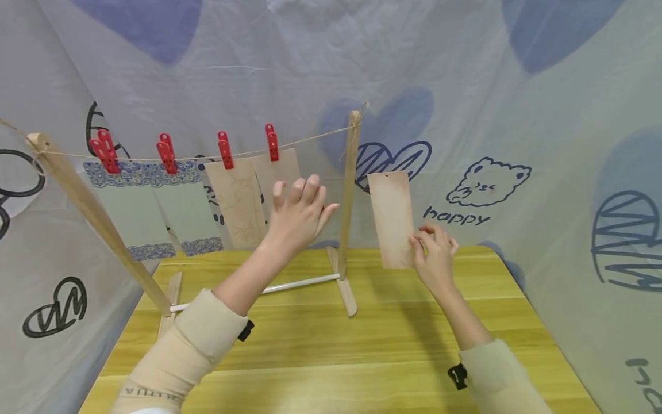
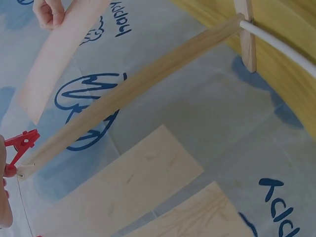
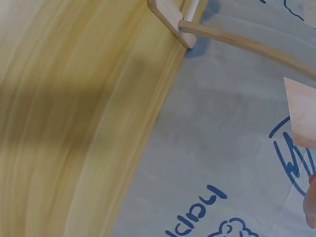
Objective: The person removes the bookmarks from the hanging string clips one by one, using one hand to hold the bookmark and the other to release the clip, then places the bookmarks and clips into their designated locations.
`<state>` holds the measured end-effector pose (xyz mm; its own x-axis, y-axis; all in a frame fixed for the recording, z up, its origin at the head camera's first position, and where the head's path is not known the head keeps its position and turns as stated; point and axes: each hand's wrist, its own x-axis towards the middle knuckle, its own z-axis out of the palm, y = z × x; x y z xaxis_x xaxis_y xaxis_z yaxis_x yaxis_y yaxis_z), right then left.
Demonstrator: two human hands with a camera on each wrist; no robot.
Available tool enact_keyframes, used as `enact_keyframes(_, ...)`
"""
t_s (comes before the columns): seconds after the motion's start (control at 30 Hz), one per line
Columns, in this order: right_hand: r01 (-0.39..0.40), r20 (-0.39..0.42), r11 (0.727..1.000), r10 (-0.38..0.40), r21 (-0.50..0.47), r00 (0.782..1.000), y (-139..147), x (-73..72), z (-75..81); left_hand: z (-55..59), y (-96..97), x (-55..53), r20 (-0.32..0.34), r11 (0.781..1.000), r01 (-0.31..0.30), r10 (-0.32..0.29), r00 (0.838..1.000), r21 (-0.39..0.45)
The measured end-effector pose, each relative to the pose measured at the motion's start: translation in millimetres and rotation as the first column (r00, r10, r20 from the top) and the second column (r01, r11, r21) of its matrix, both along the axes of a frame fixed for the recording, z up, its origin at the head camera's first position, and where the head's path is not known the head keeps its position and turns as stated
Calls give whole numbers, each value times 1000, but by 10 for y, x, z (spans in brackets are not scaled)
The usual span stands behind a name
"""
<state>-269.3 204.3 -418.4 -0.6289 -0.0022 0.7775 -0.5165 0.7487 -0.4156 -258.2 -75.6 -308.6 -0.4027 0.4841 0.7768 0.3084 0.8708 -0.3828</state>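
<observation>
My left hand (image 1: 300,213) is raised in front of the string, near its right end. In the left wrist view its fingers pinch a red clothespin (image 2: 22,143), which the hand hides in the head view. To the right of the wooden post, my right hand (image 1: 435,259) holds a plain beige paper card (image 1: 391,218) upright, pinching its lower right edge. The card has a small hole near its top. On the string (image 1: 315,137), red clothespins hold up two beige cards (image 1: 235,201) and two blue-patterned cards (image 1: 188,210) farther left.
Wooden posts (image 1: 350,195) carry the string at both ends, standing on flat feet (image 1: 343,287) joined by a white rod (image 1: 300,284). The frame stands on a yellow wood-grain table (image 1: 320,356). Behind hangs a pale cloth (image 1: 465,103) with blue hearts and drawings.
</observation>
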Motion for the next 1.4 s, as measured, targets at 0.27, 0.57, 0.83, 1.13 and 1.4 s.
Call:
enact_keyframes(0.27, 18, 24, 1000, -18, -24, 1000, 47, 84, -142, -299, 12, 64, 57, 999, 46, -46, 997, 12)
enact_keyframes(0.57, 11, 54, 1000, -10, -27, 999, 67, 165, -324, -659, 17, 101, 119, 999, 48, -48, 992, 2)
enact_keyframes(0.83, 21, 104, 999, -17, -43, 994, 67, 247, -535, -1016, 46, 96, 133, 999, 36, -36, 990, 1)
enact_keyframes(1.13, 32, 159, 998, -23, -57, 987, 54, 324, -751, -1371, 88, 107, 233, 998, -49, 59, 971, -47)
enact_keyframes(1.4, 29, 202, 999, -19, -46, 979, 33, 376, -961, -1638, 153, 141, 439, 990, -139, 141, 887, -37)
